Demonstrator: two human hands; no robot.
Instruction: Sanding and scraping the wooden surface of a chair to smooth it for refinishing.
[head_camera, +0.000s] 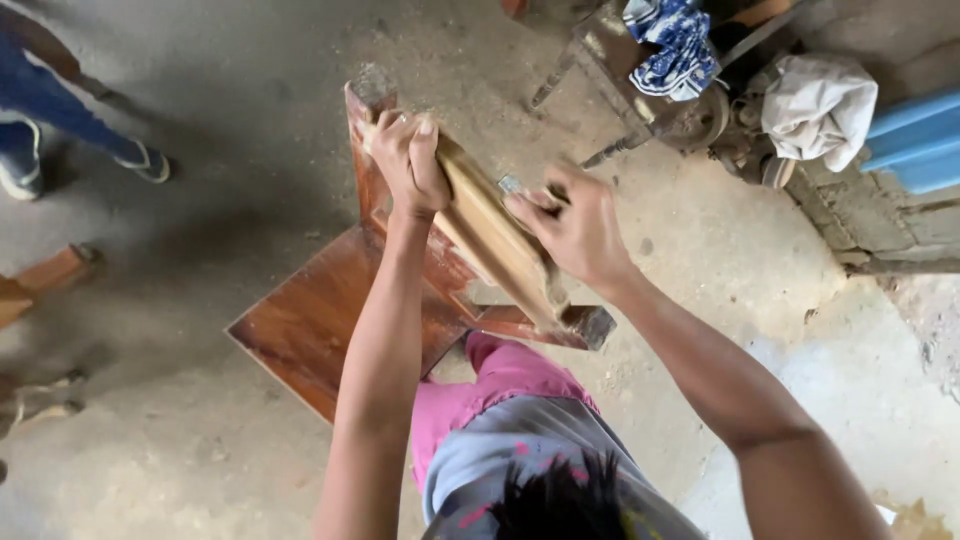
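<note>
Left hand (408, 160): grips the wood piece (495, 235) top.
Right hand (575, 228): pinches sandpaper (512, 184) on it.
Risk: wood might slip off the stool (310, 320) edge.

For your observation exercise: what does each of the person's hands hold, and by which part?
The left hand grips the upper end of a pale wooden piece. The right hand presses a small tool, kind unclear, against its side.

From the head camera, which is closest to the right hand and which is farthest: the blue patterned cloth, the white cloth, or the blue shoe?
From the right hand:
1. Blue patterned cloth, top, just above the hand.
2. White cloth, upper right.
3. Blue shoe, far left edge.
</note>
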